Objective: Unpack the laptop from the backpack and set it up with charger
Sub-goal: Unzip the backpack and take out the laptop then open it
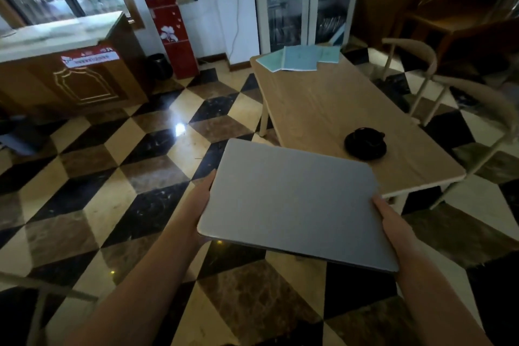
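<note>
While most of the fingers are tucked out of sight beneath it, a closed grey laptop (292, 202) is carried lid-up above a checkered floor (118, 182), gripped at its two short sides: the left hand (200, 205) cups the left edge from below, and the right hand (390, 222) clasps the near right corner, thumb showing along the rim. Both hands are closed on the machine, though exactly how the fingers lie underneath cannot be told. It hangs in the air just short of the near corner of a pale wooden table (331, 109) — not yet set down. By the look of it the slab is rigid and moderately heavy, its smooth metal skin likely slippery, its hinge and screen fragile; a two-sided hold at the edges, palms under, seems the safe way to bear it, and it should be laid flat rather than dropped. On the table a black cup on a saucer (365, 142) sits close to the likely landing spot, and blue-green notebooks (302, 57) lie at the far end. Pale chairs (474, 109) stand to the right. Neither backpack nor charger can be made out — the dark shapes at far left are too blurred to name.
</note>
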